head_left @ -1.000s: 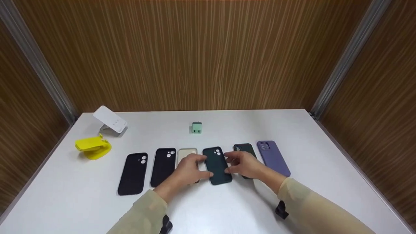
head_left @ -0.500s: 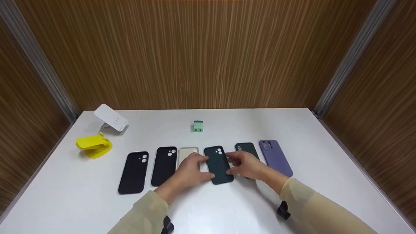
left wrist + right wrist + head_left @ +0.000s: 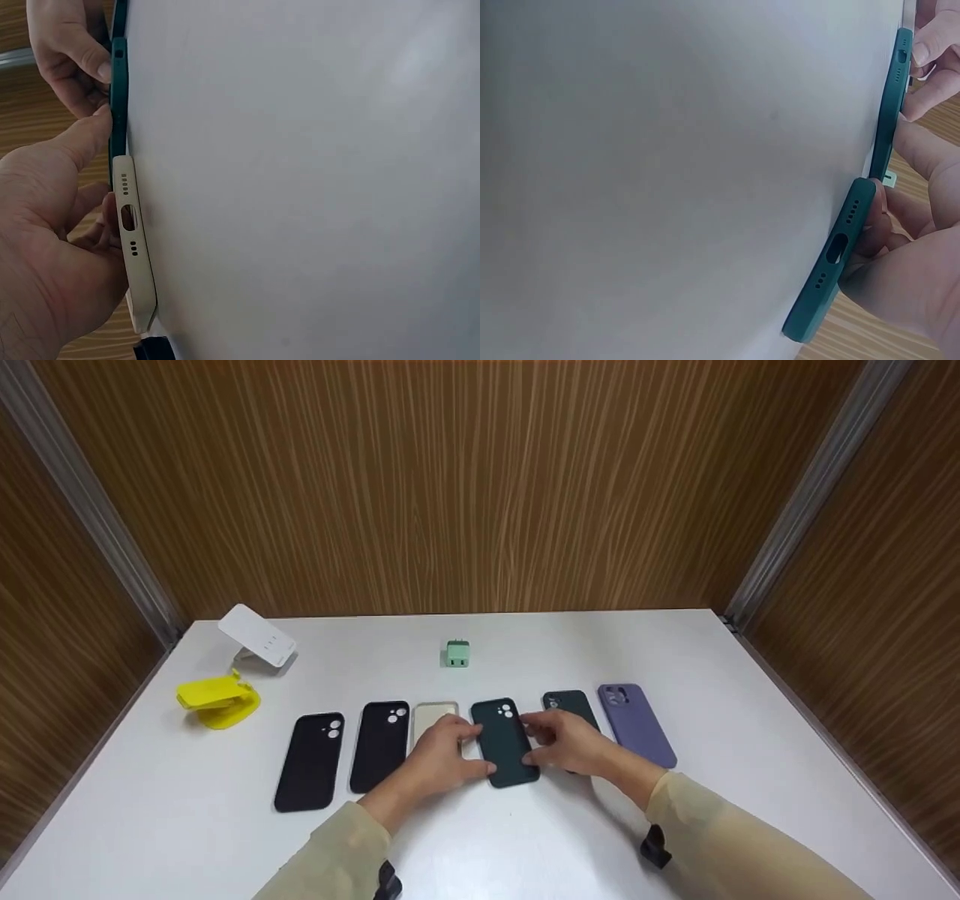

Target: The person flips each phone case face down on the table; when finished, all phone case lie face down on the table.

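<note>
The left hand (image 3: 437,761) has its thumb and pointing finger spread wide apart. Both tips touch the left edge of a dark green phone case (image 3: 504,746), and the other fingers bend in under the palm. The green case lies flat on the white desk (image 3: 480,847), right between the two hands, with its camera holes at the far end. The right hand (image 3: 574,742) has its thumb and pointing finger apart too, but not so wide. Their tips touch the right edge of the same case.

Around the hands, from left to right: a yellow stand (image 3: 219,699) is on the far left, and a white tilted stand (image 3: 257,636) is just behind it. Next come a black case (image 3: 309,765) and a second black case (image 3: 379,742), side by side and apart. Then there is a cream case (image 3: 435,712). The left hand is over it and hides a big part of it. A little light green plug (image 3: 457,654) sits farther back, near the middle. The right hand hides part of another green case (image 3: 573,703). Last is a purple case (image 3: 637,726), on the right end of the row.
</note>
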A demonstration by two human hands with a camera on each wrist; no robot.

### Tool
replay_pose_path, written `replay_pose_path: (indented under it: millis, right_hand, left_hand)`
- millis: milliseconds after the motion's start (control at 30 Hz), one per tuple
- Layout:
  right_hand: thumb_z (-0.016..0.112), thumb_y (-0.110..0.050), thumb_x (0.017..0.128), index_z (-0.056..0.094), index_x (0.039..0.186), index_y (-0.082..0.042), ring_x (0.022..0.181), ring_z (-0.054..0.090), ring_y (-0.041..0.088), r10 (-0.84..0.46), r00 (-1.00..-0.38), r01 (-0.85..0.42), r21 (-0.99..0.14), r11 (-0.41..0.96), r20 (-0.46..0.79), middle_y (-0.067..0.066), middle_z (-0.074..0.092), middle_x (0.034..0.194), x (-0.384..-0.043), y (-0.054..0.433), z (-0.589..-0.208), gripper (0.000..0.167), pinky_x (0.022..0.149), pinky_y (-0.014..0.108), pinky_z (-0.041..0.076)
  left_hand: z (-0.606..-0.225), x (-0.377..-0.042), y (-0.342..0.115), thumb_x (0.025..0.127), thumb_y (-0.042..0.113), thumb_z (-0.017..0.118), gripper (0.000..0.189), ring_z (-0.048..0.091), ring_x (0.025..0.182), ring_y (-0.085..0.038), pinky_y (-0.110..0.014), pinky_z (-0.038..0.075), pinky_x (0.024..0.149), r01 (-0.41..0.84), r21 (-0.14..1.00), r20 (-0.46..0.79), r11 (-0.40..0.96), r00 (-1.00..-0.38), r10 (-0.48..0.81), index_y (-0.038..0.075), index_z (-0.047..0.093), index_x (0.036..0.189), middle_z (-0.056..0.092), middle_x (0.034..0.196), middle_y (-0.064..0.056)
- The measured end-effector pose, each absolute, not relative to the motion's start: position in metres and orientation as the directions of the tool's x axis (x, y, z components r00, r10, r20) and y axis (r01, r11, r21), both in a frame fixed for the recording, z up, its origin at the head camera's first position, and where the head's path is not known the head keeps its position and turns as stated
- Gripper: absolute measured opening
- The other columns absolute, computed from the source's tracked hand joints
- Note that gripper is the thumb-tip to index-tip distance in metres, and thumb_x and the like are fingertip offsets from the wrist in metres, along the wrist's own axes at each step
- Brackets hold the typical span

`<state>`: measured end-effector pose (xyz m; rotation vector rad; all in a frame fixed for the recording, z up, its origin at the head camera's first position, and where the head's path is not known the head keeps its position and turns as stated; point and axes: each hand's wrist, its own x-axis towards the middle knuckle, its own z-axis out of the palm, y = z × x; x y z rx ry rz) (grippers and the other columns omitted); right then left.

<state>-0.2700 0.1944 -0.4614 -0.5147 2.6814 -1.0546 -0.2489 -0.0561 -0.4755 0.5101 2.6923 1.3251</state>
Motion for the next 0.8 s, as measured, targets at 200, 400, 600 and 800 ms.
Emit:
replay_pose_path:
  millis: [200,400,600,800]
  right_hand:
    - [0.089,-0.009,0.086,0.061,0.146,0.001,0.096,0.057,0.022,-0.394,-0.916,-0.234,-0.697,0.677,-0.075,0.006,0.067,0.11,-0.2685,0.1922,-0.4615,0.067,0.087,0.04,0.05]
    - [0.088,-0.008,0.086,0.062,0.146,-0.001,0.096,0.057,0.02,-0.374,-0.923,-0.219,-0.684,0.696,-0.085,0.005,0.066,0.109,-0.2691,0.1914,-0.4574,0.066,0.087,0.038,0.05]
    - [0.084,-0.003,0.086,0.064,0.144,-0.001,0.092,0.057,0.019,-0.374,-0.924,-0.235,-0.661,0.713,-0.075,0.004,0.066,0.105,-0.2687,0.1895,-0.4542,0.061,0.083,0.037,0.05]
    - [0.08,0.001,0.085,0.066,0.141,0.0,0.09,0.061,0.018,-0.351,-0.934,-0.235,-0.63,0.741,-0.065,0.004,0.068,0.106,-0.2663,0.1861,-0.4521,0.058,0.077,0.035,0.054]
  left_hand:
    - [-0.476,-0.2492,-0.0594,0.086,0.023,0.091,0.069,0.057,0.108,-0.023,-0.043,0.051,0.1,0.249,0.775,0.034,0.581,-0.935,0.354,-0.006,0.063,0.141,0.059,0.13,-0.011]
    - [-0.473,-0.2504,-0.0595,0.086,0.022,0.091,0.069,0.058,0.109,-0.023,-0.042,0.051,0.1,0.269,0.772,0.05,0.576,-0.929,0.367,-0.008,0.062,0.141,0.059,0.13,-0.012]
    - [-0.4717,-0.2508,-0.0592,0.084,0.018,0.092,0.068,0.057,0.106,-0.024,-0.042,0.051,0.097,0.277,0.786,0.066,0.553,-0.927,0.37,-0.01,0.063,0.139,0.059,0.128,-0.012]
    - [-0.4736,-0.2504,-0.0588,0.084,0.017,0.092,0.069,0.055,0.103,-0.023,-0.039,0.05,0.093,0.271,0.794,0.06,0.544,-0.925,0.374,-0.01,0.062,0.14,0.058,0.127,-0.011]
